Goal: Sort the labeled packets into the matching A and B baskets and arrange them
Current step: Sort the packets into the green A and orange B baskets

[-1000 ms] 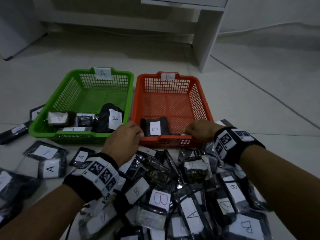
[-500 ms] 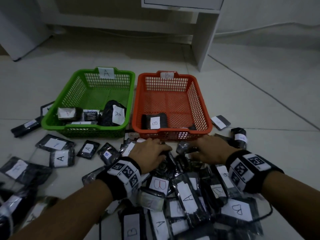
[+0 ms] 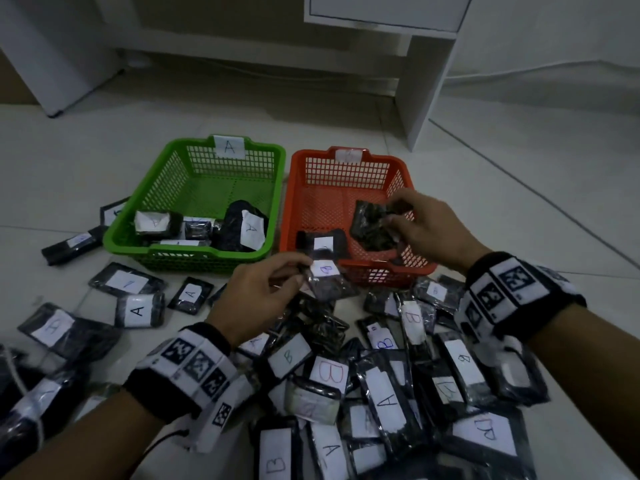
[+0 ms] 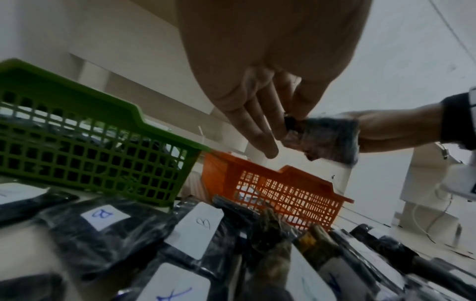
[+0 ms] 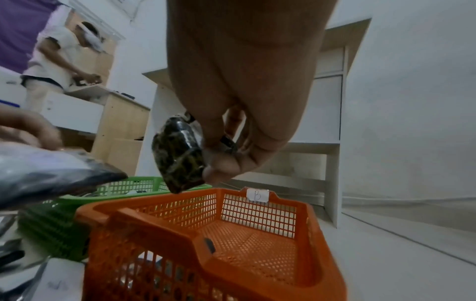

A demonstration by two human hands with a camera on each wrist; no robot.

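Both hands pinched packets: left hand (image 3: 258, 296) a B packet (image 3: 325, 277), right hand (image 3: 427, 230) an apparently unlabeled-side one (image 3: 372, 226); each should be lowered flat into the orange basket (image 3: 294, 188).

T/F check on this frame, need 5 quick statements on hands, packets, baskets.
1. The right hand holds a dark packet above the orange basket. True.
2. The left hand is empty. False: it pinches a B-labeled packet.
3. The green basket carries the A tag. True.
4. The orange basket is empty. False: one labeled packet lies inside.
5. All loose packets on the floor read B. False: several read A.
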